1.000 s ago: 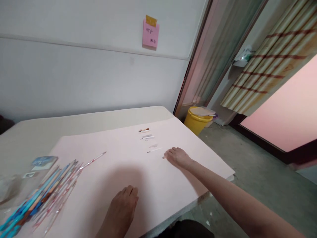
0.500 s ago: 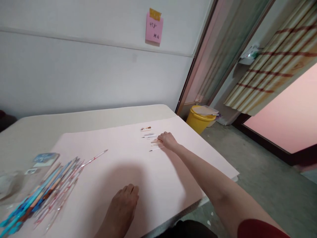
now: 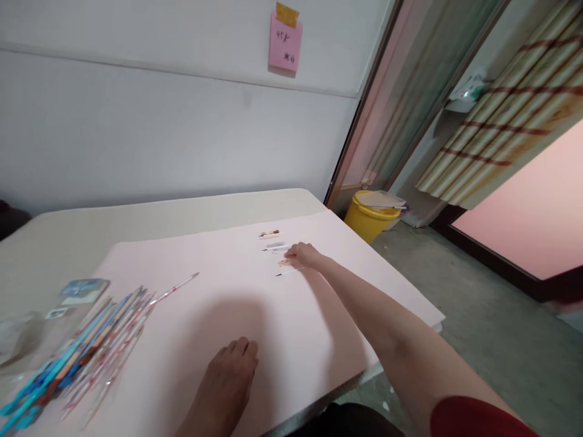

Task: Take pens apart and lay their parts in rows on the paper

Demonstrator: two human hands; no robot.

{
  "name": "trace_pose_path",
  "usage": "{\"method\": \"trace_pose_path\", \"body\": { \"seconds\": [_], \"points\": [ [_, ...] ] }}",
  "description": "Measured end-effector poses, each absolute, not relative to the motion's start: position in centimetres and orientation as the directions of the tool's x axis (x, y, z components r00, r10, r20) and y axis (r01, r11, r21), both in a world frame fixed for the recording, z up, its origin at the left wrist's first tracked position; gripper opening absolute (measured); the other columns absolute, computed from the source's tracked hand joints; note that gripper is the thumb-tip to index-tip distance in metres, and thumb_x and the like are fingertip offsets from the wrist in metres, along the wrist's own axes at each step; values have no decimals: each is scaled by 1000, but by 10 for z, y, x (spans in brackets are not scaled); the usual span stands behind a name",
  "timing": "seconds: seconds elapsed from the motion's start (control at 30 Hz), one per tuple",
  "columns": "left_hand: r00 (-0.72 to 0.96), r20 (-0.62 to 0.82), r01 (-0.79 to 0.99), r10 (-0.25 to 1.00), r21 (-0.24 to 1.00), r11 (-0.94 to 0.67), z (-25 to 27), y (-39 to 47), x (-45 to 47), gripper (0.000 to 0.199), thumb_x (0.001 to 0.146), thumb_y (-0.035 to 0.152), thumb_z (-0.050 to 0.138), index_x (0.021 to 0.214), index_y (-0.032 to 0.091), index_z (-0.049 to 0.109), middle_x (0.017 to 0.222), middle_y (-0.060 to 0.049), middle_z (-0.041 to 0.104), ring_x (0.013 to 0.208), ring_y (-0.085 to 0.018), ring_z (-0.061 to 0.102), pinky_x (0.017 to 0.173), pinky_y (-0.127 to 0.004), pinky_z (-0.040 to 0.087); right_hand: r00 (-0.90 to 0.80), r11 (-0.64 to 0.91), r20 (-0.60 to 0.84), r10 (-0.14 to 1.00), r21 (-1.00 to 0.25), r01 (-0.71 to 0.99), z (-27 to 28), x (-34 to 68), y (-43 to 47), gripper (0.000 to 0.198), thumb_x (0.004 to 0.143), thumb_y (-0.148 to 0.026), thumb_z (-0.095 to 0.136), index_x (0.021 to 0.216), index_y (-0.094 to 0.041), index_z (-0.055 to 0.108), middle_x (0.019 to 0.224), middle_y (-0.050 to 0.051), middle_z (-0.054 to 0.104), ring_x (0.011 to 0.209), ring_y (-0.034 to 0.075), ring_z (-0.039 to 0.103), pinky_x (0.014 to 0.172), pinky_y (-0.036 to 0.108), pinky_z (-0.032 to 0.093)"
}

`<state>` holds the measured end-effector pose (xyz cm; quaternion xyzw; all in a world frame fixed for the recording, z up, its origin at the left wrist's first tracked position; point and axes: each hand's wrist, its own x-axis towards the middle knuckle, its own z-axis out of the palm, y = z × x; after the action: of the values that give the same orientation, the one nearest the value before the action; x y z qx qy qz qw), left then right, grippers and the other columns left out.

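My right hand (image 3: 303,254) reaches across the pink sheet (image 3: 218,267), fingers pinched together over small pen parts. What is between the fingertips is hidden. Beside them lie small orange-patterned pieces (image 3: 285,263) and a thin pen refill with a dark tip (image 3: 285,273). Just beyond is a second row of slim pale parts (image 3: 276,245), and farther back a row with brown bits (image 3: 271,233). Near the front of the sheet, my left hand (image 3: 232,376) rests with fingers curled and together; nothing shows in it.
A pile of pens (image 3: 113,346) lies at left, one pen (image 3: 175,288) pointing outward. Next to it are a blue-and-white case (image 3: 86,290) and clear plastic packaging (image 3: 22,340). A yellow bin (image 3: 368,221) stands past the table's right side; a wall (image 3: 159,133) closes the back.
My right hand has shifted slightly over the parts, and more of the orange-patterned pieces shows below its fingers. The left hand stays nearly in place; the view has tilted slightly.
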<state>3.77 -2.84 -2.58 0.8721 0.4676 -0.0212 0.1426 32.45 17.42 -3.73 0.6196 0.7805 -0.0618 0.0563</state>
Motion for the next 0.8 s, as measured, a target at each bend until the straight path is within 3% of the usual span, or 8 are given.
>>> {"method": "trace_pose_path", "body": {
  "seconds": [0.17,0.4,0.8],
  "points": [
    [548,-169,832,819,206,-515,-21,-29,36,29,88,10,34,99,18,60,97,-8,60,88,-22,56,77,-38,43,-164,160,-48,985,-86,983,-33,331,149,42,86,-15,41,124,-25,53,120,4,59,98,18,55,77,24,39],
    [555,-206,830,806,208,-518,-15,-33,36,25,86,11,38,97,16,59,97,-9,59,89,-22,55,78,-36,43,-185,182,-49,982,-52,982,-41,297,75,28,87,-13,39,98,-20,64,100,8,65,91,21,55,76,29,36],
    [522,-213,850,826,201,-486,-5,-37,24,26,87,13,37,102,16,59,99,-10,59,92,-22,55,79,-35,41,-52,52,30,998,5,999,-57,280,63,28,94,-33,32,114,-25,49,114,8,54,102,22,47,81,35,33]
  ]
}}
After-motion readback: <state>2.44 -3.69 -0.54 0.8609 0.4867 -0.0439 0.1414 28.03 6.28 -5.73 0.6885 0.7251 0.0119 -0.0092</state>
